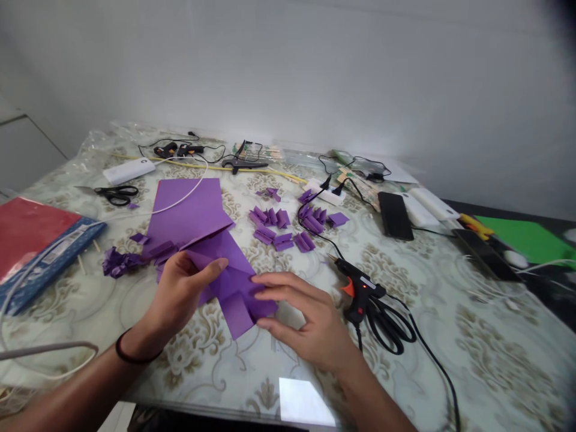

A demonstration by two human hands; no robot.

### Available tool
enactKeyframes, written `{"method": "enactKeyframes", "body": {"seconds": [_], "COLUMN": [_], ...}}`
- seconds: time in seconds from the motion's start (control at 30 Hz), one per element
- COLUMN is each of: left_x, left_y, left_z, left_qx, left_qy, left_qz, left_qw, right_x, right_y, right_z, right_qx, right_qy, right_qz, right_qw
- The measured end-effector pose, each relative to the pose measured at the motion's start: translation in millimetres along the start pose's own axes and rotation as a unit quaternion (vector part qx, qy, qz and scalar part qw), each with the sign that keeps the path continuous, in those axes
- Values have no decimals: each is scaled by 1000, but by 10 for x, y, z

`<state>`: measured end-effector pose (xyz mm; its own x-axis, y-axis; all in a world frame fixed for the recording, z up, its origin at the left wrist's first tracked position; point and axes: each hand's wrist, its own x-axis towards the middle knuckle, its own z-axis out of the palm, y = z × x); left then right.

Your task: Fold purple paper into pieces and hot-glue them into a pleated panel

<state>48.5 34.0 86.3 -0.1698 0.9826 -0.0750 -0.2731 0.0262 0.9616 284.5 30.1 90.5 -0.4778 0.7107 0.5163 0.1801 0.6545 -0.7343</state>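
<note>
A purple paper sheet [191, 213] lies on the patterned table [450, 336], with its near part folded into a smaller strip [236, 300]. My left hand [180, 294] grips the folded paper from the left, thumb on top and fingers curled under. My right hand [301, 318] lies flat with fingers stretched, pressing the right edge of the fold. Several small folded purple pieces [281, 225] are scattered behind the sheet. A crumpled purple bunch [119, 262] sits at the left.
A black glue gun [357, 288] rests on black scissors [389, 327] at my right, its cable running to a power strip [326, 192]. Other scissors [114, 193], a red and blue paper pack [38, 243], phones [395, 215] and cables lie around.
</note>
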Motion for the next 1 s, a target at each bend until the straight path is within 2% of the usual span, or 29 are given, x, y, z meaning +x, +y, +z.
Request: {"method": "enactKeyframes", "body": {"seconds": [0.13, 0.27, 0.37, 0.47, 0.53, 0.63, 0.73, 1.0], "left_x": [2, 27, 43, 44, 34, 5, -22, -20], "left_y": [-68, -88, -102, -109, -86, -9, 59, 107], "left_z": [-65, -71, -73, -79, -72, -42, -15, -18], "left_qx": [50, 76, 67, 56, 77, 164, 232, 282], "left_qy": [-3, 19, 27, -2, -7, -11, -40, -92], "left_qz": [21, 28, 25, 20, 38, 88, 108, 136], "left_qw": [999, 997, 997, 998, 996, 982, 966, 945], "right_x": [4, -10, -20, -19, -16, -18, -33, -73], "right_y": [15, 26, 12, -17, -34, -39, -26, 15], "right_z": [2, 19, 40, 51, 50, 44, 42, 82], "right_qx": [6, 2, -39, -98, -116, -112, -101, -89], "right_qy": [7, -1, 7, 28, 55, 95, 115, 198], "right_qz": [7, -28, -46, -42, -24, 18, 49, 149], "right_qw": [1000, 1000, 998, 994, 991, 989, 987, 965]}}
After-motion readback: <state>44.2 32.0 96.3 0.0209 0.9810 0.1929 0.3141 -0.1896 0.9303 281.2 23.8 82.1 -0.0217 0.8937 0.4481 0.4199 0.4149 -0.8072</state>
